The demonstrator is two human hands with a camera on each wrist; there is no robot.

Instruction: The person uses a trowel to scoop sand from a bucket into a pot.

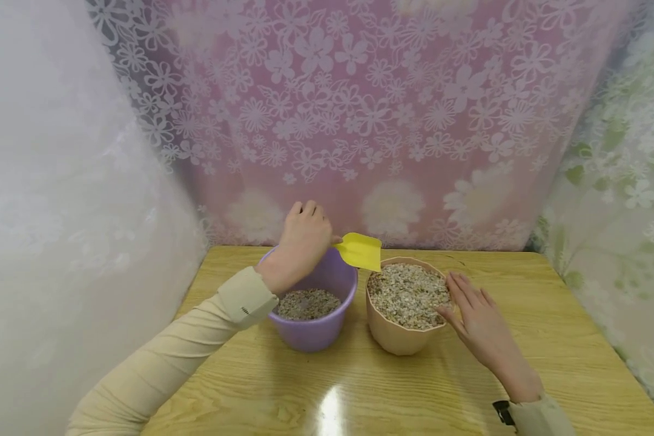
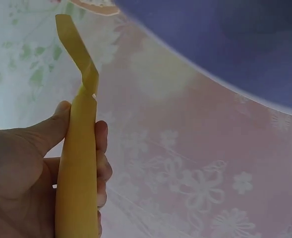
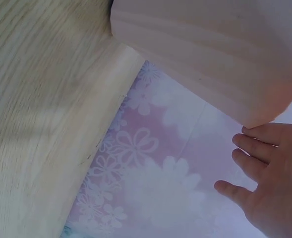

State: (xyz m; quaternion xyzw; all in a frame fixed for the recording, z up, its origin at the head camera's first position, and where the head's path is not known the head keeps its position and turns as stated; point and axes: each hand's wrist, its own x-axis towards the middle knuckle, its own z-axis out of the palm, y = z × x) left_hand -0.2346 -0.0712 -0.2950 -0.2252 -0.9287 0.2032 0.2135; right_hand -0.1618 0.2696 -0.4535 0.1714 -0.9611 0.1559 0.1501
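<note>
My left hand grips the handle of a small yellow shovel above a purple bucket. The handle lies between thumb and curled fingers in the left wrist view. No grains show on the blade, whose tip reaches the left rim of a peach-coloured pot. Pale, mixed flakes or grains fill that pot nearly to its rim. A shallower layer of similar grains lies in the purple bucket. With fingers fairly straight, my right hand rests against the right side of the pot's rim.
Both containers stand side by side on a wooden table, a small gap between them. Behind the table hangs a pink flowered curtain. A white sheet hangs on the left, and a leaf-patterned one on the right.
</note>
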